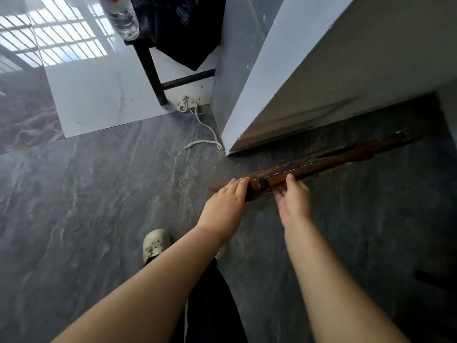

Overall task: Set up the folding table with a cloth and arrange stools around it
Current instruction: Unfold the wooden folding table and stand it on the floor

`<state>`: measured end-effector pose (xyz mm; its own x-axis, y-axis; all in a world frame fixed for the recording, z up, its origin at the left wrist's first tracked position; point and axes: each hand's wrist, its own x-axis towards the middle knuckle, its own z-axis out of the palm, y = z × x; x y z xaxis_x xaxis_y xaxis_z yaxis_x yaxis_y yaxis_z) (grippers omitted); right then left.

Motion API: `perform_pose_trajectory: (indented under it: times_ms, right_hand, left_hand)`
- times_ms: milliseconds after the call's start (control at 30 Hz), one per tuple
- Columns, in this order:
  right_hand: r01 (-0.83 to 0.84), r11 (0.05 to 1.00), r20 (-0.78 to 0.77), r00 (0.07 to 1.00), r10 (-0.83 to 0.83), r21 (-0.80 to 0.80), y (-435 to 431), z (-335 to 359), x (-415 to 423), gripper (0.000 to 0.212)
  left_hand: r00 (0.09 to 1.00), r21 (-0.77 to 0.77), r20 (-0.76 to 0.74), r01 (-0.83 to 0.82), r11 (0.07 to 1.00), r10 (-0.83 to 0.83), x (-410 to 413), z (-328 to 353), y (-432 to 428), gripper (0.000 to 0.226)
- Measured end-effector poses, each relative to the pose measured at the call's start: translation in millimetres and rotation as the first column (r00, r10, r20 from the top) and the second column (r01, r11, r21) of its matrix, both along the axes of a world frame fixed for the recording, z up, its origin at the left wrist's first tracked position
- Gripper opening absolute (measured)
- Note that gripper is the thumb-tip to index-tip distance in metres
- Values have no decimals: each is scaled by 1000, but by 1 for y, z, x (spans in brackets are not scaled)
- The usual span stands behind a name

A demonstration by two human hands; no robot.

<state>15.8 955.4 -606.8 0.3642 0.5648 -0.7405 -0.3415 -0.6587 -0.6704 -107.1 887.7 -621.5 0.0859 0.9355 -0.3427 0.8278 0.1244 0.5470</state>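
Observation:
A dark brown wooden folding table (pixel 333 157) stands on edge, folded flat, in the gap beside a white wall; only its thin top edge shows. My left hand (pixel 227 201) grips the near end of that edge, fingers curled over it. My right hand (pixel 294 196) holds the same edge just to the right, thumb on top and fingers underneath. No cloth or stools are recognisable beyond a dark chair frame.
A white wall corner (pixel 247 95) juts out just left of the table. A dark chair (pixel 153 70) with black clothing and a plastic bottle (pixel 123 18) stands behind. A white cord (pixel 205 125) trails on the grey marble floor. My foot wears a pale clog (pixel 155 243).

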Motion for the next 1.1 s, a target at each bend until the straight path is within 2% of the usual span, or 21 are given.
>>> perform_pose_trajectory:
  times_ms: [267, 400, 600, 700, 800, 900, 1033, 1100]
  right_hand:
    - [-50, 998, -26, 998, 48, -47, -78, 7, 8, 26]
    - [-170, 984, -51, 985, 168, -45, -148, 5, -8, 19]
    - [-353, 935, -53, 935, 351, -34, -271, 7, -27, 30]
    - [-469, 883, -36, 883, 468, -28, -338, -3, -17, 29]
    - [-588, 807, 7, 808, 589, -52, -407, -16, 2, 18]
    - [-664, 746, 43, 745, 666, -61, -473, -25, 16, 21]
    - [-726, 680, 15, 682, 731, -102, -561, -34, 31, 14]
    - [-744, 657, 22, 660, 751, -117, -605, -36, 39, 18]
  left_hand:
    - [998, -18, -64, 11, 1000, -12, 16, 11, -89, 67]
    - [994, -27, -91, -71, 997, 68, 0, 18, -169, 63]
    - [967, -8, -151, -208, 978, 205, -1, 15, -315, 58]
    - [948, -14, -57, -315, 949, 313, 18, 10, -390, 53]
    - [914, -9, 22, -405, 914, 405, 46, 15, -465, 50]
    - [867, -1, 79, -494, 869, 493, 70, 18, -538, 50]
    - [825, -14, 76, -560, 828, 559, 93, 15, -629, 47]
    - [816, -14, 94, -572, 820, 571, 104, 14, -674, 46]
